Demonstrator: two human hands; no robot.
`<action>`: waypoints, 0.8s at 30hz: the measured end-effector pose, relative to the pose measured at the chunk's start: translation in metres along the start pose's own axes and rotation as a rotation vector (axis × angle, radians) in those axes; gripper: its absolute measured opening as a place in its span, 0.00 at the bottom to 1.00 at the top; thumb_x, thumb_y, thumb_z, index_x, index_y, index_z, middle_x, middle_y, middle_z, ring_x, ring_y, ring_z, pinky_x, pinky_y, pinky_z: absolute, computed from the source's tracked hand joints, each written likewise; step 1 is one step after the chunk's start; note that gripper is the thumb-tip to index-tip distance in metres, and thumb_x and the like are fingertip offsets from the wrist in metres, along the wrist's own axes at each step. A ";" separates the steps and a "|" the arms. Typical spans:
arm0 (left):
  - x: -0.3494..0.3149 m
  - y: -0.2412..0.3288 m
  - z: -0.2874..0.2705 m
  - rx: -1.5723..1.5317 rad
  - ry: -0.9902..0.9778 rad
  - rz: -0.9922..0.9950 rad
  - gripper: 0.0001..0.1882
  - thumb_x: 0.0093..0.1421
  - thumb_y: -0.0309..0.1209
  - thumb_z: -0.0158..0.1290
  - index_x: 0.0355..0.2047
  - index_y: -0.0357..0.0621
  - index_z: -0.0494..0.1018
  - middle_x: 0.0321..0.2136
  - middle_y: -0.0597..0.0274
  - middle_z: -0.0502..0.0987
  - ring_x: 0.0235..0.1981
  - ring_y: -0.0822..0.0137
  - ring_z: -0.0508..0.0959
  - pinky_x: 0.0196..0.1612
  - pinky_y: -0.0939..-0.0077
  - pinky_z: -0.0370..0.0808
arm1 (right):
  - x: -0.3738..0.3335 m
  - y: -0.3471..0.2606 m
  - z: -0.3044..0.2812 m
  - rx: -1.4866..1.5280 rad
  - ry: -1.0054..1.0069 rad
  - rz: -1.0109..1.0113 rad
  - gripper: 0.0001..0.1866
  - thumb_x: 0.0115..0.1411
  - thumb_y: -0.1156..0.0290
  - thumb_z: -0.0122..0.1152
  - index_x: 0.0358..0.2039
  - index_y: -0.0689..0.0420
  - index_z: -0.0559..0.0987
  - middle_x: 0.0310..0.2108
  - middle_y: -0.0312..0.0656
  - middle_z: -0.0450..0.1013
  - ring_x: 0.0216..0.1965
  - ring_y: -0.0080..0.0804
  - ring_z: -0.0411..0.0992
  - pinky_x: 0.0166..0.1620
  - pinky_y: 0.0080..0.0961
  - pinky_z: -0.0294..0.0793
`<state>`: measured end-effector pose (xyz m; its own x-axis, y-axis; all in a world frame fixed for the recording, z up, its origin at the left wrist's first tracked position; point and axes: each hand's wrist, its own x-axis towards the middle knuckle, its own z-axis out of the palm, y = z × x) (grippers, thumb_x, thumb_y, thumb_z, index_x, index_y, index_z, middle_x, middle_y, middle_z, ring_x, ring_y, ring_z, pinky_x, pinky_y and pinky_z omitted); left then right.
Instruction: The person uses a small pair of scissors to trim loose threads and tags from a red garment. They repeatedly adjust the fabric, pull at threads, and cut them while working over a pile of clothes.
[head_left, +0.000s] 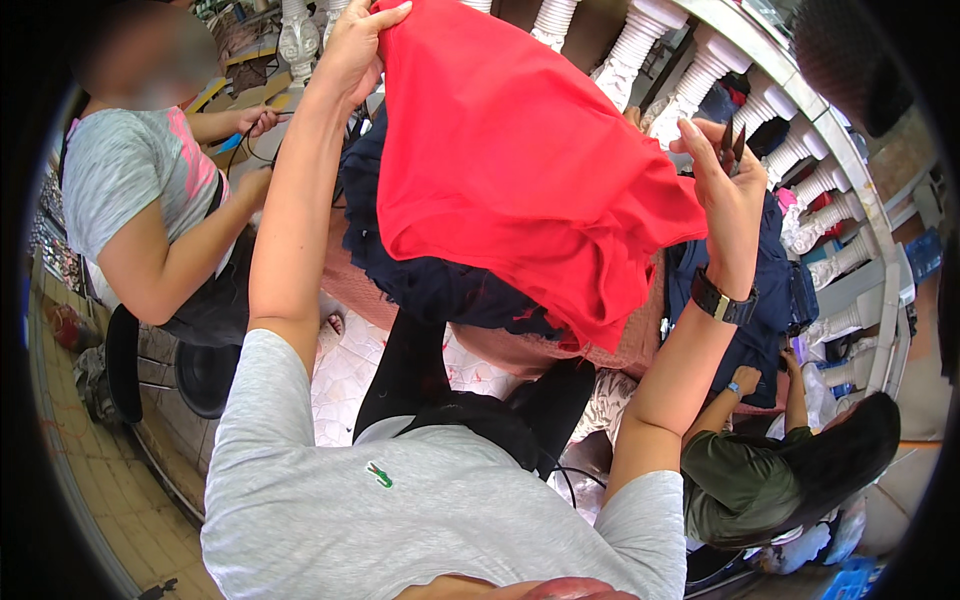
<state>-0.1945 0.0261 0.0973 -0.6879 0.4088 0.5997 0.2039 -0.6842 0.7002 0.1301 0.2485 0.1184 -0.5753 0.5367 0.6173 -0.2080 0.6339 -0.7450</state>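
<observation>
Both hands are raised and hold a red garment [510, 160] spread in the air between them, well above the floor and clear of any table. The left hand [352, 48] grips the cloth's upper left edge, fingers curled over the fold near the top of the view. The right hand [722, 185] pinches the cloth's right edge and also carries a small dark tool [732, 148], which looks like a pair of thread snips, though it is too small to tell for sure. A dark wristwatch [722, 300] sits on the right wrist. The red garment hangs in loose folds, its lower edge drooping over a heap of dark navy garments [440, 285] that lies beneath and behind it. More navy cloth [775, 300] is piled just beyond the right forearm. To the left sits a person in a grey and pink top [130, 180] on a black stool [205, 375], both hands busy near a cluttered surface. At the lower right a second person in a dark green top [740, 480] bends over, one hand reaching up toward the navy pile. White balusters [800, 150] curve along the upper right rim, and patterned floor tiles [345, 375] show below the raised arms.
</observation>
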 end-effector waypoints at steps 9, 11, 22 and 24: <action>-0.049 0.060 0.105 0.472 -0.415 0.413 0.14 0.63 0.26 0.57 0.49 0.40 0.72 0.44 0.60 0.78 0.47 0.69 0.78 0.54 0.74 0.72 | 0.034 -0.070 0.063 0.040 -0.186 -0.509 0.14 0.58 0.64 0.74 0.36 0.63 0.84 0.27 0.32 0.78 0.26 0.18 0.70 0.31 0.21 0.69; -0.066 0.068 0.110 0.673 -0.314 0.612 0.15 0.61 0.29 0.60 0.47 0.39 0.73 0.41 0.61 0.78 0.44 0.69 0.77 0.51 0.73 0.72 | 0.049 -0.076 0.087 -0.021 -0.228 -0.523 0.15 0.58 0.63 0.74 0.36 0.63 0.84 0.26 0.32 0.78 0.26 0.18 0.70 0.31 0.21 0.69; -0.082 0.058 0.080 0.539 -0.351 -0.071 0.19 0.63 0.40 0.59 0.47 0.38 0.79 0.36 0.66 0.81 0.39 0.75 0.79 0.45 0.76 0.75 | 0.089 -0.088 0.020 -0.179 0.193 -0.605 0.16 0.58 0.59 0.73 0.35 0.60 0.85 0.25 0.31 0.77 0.24 0.17 0.67 0.28 0.20 0.65; -0.036 0.062 0.050 0.499 -0.065 0.194 0.14 0.64 0.32 0.57 0.48 0.40 0.77 0.42 0.63 0.80 0.43 0.71 0.79 0.48 0.73 0.74 | 0.091 -0.104 -0.004 -0.221 0.293 -0.650 0.16 0.58 0.58 0.72 0.35 0.60 0.85 0.25 0.31 0.77 0.23 0.17 0.67 0.27 0.20 0.65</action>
<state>-0.1224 -0.0010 0.1385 -0.5632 0.3505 0.7483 0.6405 -0.3869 0.6633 0.1023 0.2337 0.2528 -0.1500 0.1227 0.9810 -0.2527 0.9546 -0.1580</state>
